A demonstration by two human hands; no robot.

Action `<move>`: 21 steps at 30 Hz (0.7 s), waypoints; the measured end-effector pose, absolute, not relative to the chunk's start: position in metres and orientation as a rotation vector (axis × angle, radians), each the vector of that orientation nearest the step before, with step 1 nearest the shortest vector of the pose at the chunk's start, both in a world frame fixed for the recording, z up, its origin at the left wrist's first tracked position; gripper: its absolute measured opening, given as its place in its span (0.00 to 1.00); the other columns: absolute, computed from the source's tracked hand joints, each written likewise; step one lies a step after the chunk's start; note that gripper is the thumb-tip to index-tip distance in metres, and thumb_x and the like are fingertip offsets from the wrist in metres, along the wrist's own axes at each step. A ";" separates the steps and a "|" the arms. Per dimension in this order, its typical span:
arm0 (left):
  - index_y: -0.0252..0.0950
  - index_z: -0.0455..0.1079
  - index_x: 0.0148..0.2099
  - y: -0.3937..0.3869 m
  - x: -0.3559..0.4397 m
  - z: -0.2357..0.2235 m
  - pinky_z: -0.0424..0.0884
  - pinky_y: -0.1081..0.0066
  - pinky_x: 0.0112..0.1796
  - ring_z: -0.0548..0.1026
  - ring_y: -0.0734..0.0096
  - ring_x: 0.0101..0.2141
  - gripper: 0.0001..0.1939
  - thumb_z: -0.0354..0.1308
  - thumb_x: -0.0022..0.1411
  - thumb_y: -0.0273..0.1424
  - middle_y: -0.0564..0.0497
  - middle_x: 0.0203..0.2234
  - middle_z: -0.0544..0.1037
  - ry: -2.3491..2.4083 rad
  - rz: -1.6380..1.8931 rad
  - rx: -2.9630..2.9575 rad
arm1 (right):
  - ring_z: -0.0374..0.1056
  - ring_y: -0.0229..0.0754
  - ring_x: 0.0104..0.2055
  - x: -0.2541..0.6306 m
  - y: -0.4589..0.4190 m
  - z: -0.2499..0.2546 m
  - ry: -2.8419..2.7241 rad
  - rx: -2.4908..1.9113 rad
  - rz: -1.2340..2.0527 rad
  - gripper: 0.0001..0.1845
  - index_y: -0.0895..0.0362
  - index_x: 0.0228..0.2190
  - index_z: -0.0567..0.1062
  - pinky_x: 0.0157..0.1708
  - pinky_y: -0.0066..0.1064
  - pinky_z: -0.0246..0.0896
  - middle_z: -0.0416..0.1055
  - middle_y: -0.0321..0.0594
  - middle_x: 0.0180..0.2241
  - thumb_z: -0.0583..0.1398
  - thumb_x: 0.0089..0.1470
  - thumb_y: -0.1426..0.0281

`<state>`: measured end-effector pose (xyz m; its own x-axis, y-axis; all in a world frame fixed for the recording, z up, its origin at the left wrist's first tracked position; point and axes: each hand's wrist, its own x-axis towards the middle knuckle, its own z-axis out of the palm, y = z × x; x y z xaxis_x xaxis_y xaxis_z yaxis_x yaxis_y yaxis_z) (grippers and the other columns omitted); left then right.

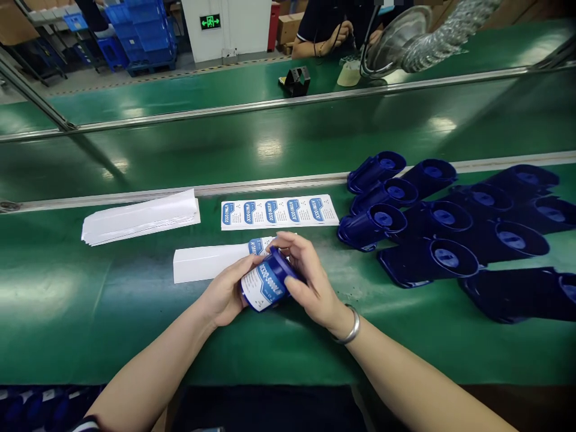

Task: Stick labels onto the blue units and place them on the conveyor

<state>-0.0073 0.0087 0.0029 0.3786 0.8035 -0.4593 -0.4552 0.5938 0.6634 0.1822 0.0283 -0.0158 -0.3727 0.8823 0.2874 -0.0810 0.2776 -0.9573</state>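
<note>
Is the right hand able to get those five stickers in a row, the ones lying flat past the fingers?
Probably yes: the stickers lie just beyond the right hand, with nothing standing between. But that hand is on the cup, so it would likely have to let go first.

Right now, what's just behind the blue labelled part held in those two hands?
Just behind the blue part, a label strip lies on the green bench: bare white at its left, printed toward the right. The left hand and right hand hide some of it.

A green exit sign (pixel 210 22) glows on a white wall (pixel 247 33).
</note>
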 end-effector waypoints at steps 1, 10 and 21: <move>0.36 0.76 0.50 0.009 -0.006 0.002 0.76 0.64 0.42 0.77 0.61 0.43 0.17 0.61 0.66 0.42 0.44 0.44 0.78 0.864 0.858 0.431 | 0.61 0.57 0.59 0.182 0.026 -0.016 -1.641 -0.715 1.239 0.35 0.51 0.64 0.56 0.59 0.51 0.58 0.62 0.49 0.56 0.58 0.65 0.48; 0.37 0.75 0.44 0.000 -0.001 0.009 0.70 0.69 0.42 0.75 0.69 0.38 0.14 0.67 0.62 0.40 0.50 0.37 0.77 0.894 0.887 0.486 | 0.65 0.58 0.52 0.176 0.023 -0.017 -1.645 -0.665 1.159 0.35 0.50 0.65 0.53 0.49 0.51 0.62 0.65 0.49 0.52 0.55 0.66 0.48; 0.40 0.66 0.57 -0.007 -0.002 0.015 0.69 0.58 0.45 0.73 0.51 0.47 0.32 0.72 0.53 0.39 0.44 0.49 0.75 1.210 0.724 1.365 | 0.66 0.57 0.53 0.173 0.023 -0.024 -1.592 -0.797 1.182 0.38 0.52 0.66 0.50 0.53 0.53 0.62 0.66 0.50 0.52 0.57 0.65 0.48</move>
